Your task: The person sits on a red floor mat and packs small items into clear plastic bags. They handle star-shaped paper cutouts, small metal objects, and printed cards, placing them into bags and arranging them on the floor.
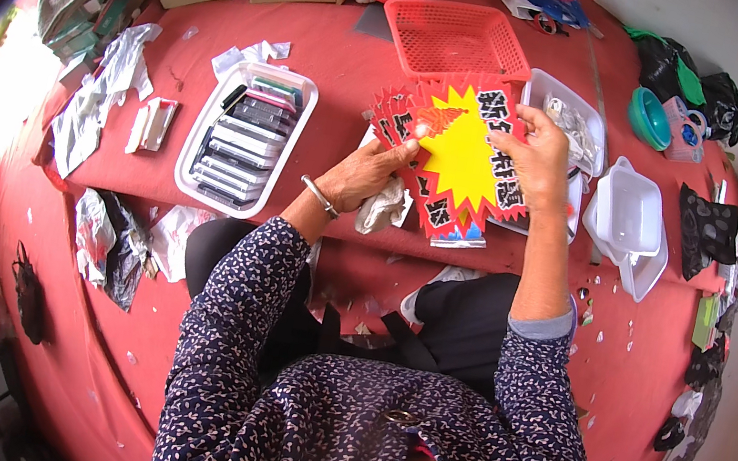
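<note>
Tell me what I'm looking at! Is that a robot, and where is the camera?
No robot here, just a person using two bare hands. The one picture comes from a camera worn on the person's head, looking down. Its very wide lens makes straight things look bent.

The left hand and right hand both hold spiky-edged red and yellow cards.

On the red surface, a white tray of thin, flat cases sits to the left. A red basket stands beyond the cards, and a green bowl is farther right.
</note>
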